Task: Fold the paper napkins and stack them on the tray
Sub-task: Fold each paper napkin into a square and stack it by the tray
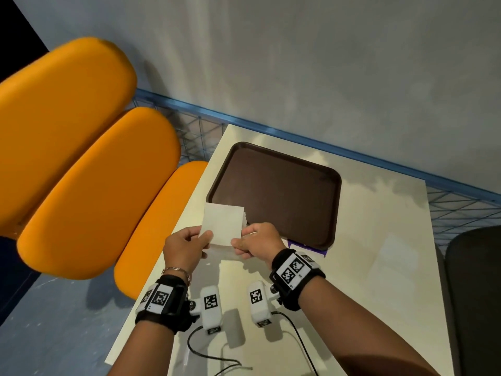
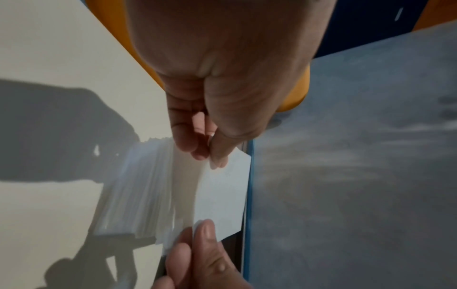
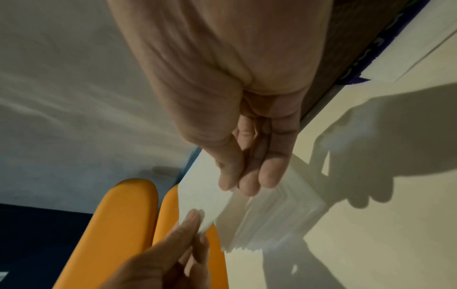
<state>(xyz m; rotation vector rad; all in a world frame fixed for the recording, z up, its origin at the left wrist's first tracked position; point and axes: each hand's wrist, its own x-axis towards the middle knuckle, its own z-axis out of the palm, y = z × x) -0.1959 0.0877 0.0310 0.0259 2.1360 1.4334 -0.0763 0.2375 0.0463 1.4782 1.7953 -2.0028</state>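
Note:
A white paper napkin (image 1: 223,223) (image 2: 222,187) (image 3: 200,199) is held up over the table, in front of the near left corner of the brown tray (image 1: 276,191). My left hand (image 1: 202,238) (image 2: 210,156) pinches its near left corner between thumb and fingers. My right hand (image 1: 241,240) (image 3: 237,183) pinches the near right corner. Under the lifted napkin lies a stack of white napkins (image 2: 138,187) (image 3: 277,215) on the table. The tray holds nothing that I can see.
The cream table (image 1: 379,267) has a purple-edged packet (image 1: 306,246) by the tray's near edge. Orange seats (image 1: 81,158) stand close on the left, a dark chair (image 1: 474,294) on the right. A blue wire rack (image 1: 461,207) and grey wall are behind. Cables (image 1: 206,354) trail near me.

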